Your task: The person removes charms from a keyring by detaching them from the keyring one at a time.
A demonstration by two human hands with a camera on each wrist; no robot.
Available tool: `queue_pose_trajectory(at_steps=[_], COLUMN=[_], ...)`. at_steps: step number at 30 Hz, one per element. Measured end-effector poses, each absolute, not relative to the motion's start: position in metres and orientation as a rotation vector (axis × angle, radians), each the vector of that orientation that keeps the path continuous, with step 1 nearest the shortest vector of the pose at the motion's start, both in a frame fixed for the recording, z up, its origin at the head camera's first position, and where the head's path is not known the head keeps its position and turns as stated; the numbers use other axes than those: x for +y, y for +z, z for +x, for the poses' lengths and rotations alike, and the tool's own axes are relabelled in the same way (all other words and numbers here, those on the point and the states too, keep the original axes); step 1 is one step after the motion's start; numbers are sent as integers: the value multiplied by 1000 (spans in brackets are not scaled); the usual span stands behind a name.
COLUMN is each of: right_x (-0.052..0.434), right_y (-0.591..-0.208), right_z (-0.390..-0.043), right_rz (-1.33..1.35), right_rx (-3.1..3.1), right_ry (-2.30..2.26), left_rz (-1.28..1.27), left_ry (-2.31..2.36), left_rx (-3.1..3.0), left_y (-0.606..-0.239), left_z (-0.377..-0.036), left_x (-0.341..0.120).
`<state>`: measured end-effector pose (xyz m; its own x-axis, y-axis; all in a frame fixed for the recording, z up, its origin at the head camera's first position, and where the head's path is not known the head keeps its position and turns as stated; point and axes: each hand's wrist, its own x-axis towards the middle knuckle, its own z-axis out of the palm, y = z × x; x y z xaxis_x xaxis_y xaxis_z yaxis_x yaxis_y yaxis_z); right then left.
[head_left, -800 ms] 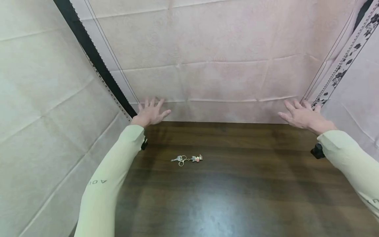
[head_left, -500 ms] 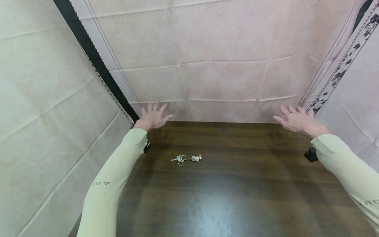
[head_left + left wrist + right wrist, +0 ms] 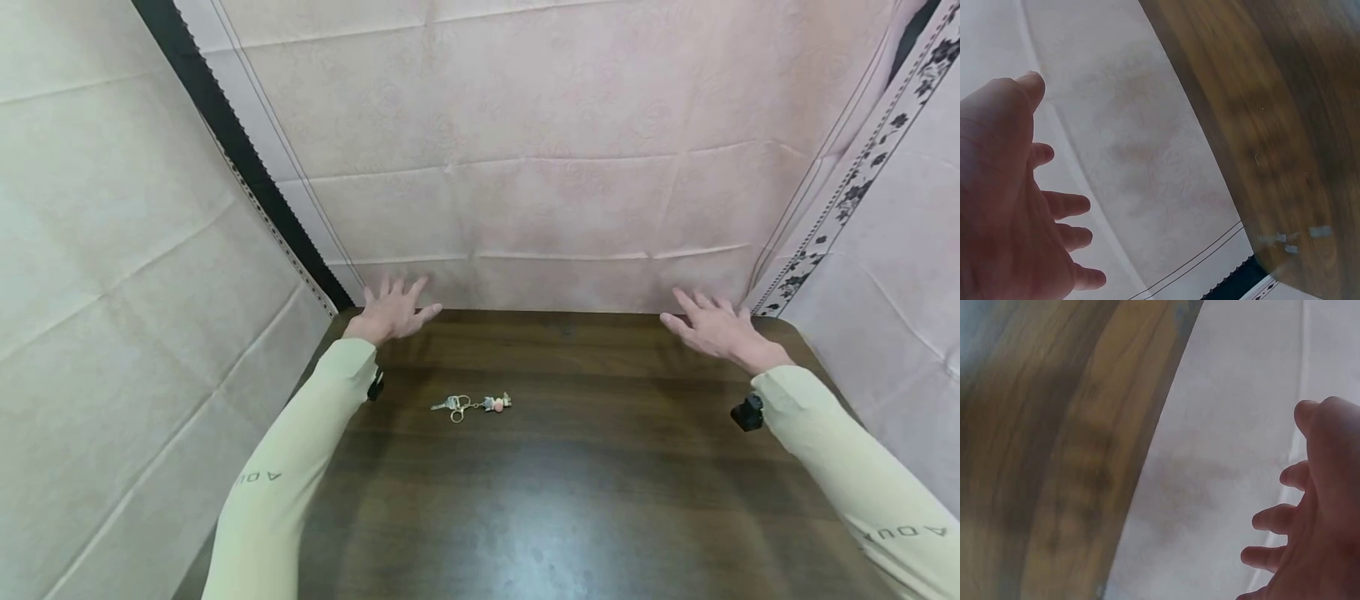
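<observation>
On the dark wooden table [image 3: 540, 492] lies a small keychain [image 3: 457, 405], with a silver key-like piece, metal rings and a little pink-and-white figure charm [image 3: 497, 404]. My left hand [image 3: 392, 317] reaches over the far left part of the table, fingers spread and holding nothing. Over the far right part is my right hand [image 3: 716, 333], also spread and holding nothing. Both hands are well beyond the keychain, one to each side. The left wrist view shows the left fingers [image 3: 1069, 205] against pale cloth; the right fingers [image 3: 1272, 519] appear likewise in the right wrist view.
A pale creased cloth [image 3: 555, 200] hangs behind the table's far edge. More cloth stands at the left [image 3: 135, 333] and at the right, where a black floral border [image 3: 847, 200] runs down. A dark gap [image 3: 247, 158] parts the left and back cloths.
The right hand has moved left and closer to me, uncovering the table's far right corner. My left hand has come slightly closer and to the right. The keychain stays in place.
</observation>
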<state>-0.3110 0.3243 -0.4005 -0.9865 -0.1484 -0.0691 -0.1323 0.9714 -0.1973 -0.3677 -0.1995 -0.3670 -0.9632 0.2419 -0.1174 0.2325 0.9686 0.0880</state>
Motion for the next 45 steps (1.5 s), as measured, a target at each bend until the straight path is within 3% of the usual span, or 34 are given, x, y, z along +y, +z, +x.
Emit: queue_pose_trajectory(at_steps=[26,45], right_x=[237,166], right_y=[-464,-501], right_z=[-293,-267], right_rz=[-354,-455], right_rx=[2955,2893], right_ry=[-511,-723], left_rz=[394,334], left_ry=[374,699], left_rx=[3025,2952], left_y=[-389,-426], left_z=[-348,-318], left_x=[-204,-200])
